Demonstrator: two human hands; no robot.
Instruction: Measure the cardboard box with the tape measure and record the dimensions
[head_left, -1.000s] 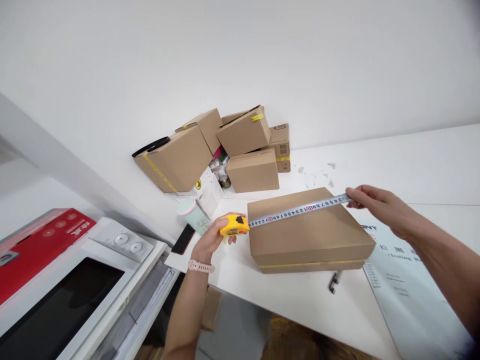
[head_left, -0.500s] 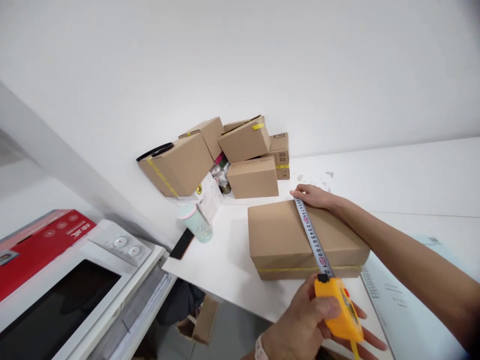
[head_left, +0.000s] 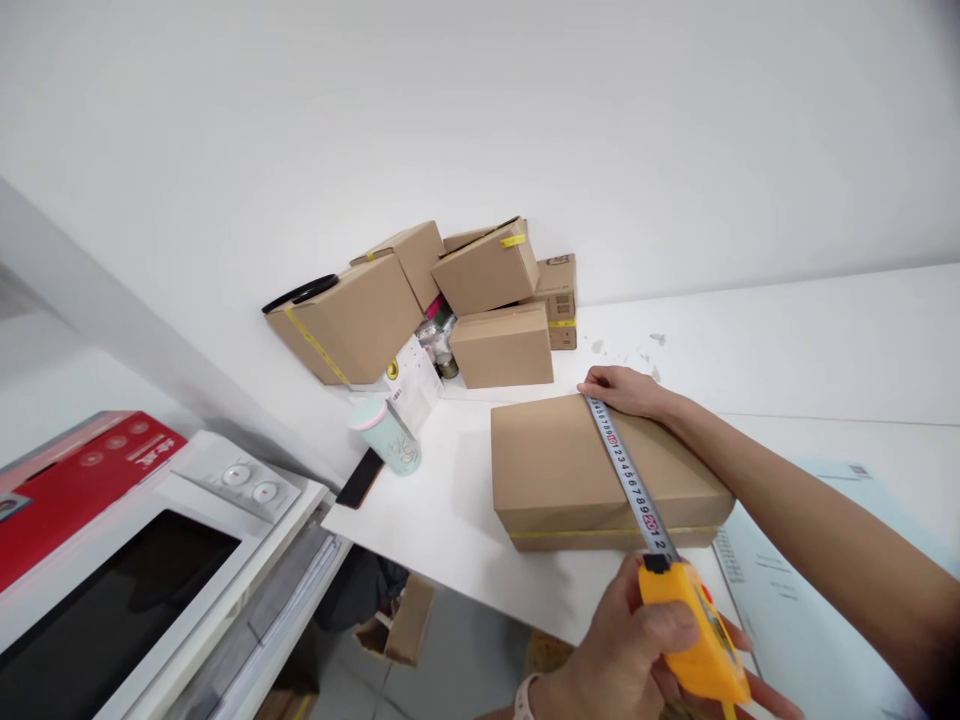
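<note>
A brown cardboard box [head_left: 555,460] with a yellow tape strip along its side lies on the white table. My left hand [head_left: 637,640], a band on its wrist, grips the yellow tape measure [head_left: 697,630] just off the box's near edge. The metal blade [head_left: 626,470] runs across the top of the box, its numbers facing up. At the box's far edge, my right hand [head_left: 619,388] is closed at the end of the blade, fingers pressed together. The blade's very tip is hidden under those fingers.
Several cardboard boxes [head_left: 502,345] are stacked by the wall. A light green cup [head_left: 394,440] stands near a black flat object [head_left: 361,478] at the table's left edge. A white microwave [head_left: 247,480] is at left; a pale blue sheet [head_left: 810,580] lies at right.
My left hand and the tape measure have moved slightly right and nearer to me, and a little more blade shows. My right hand stays at the far edge. The view has shifted slightly.
</note>
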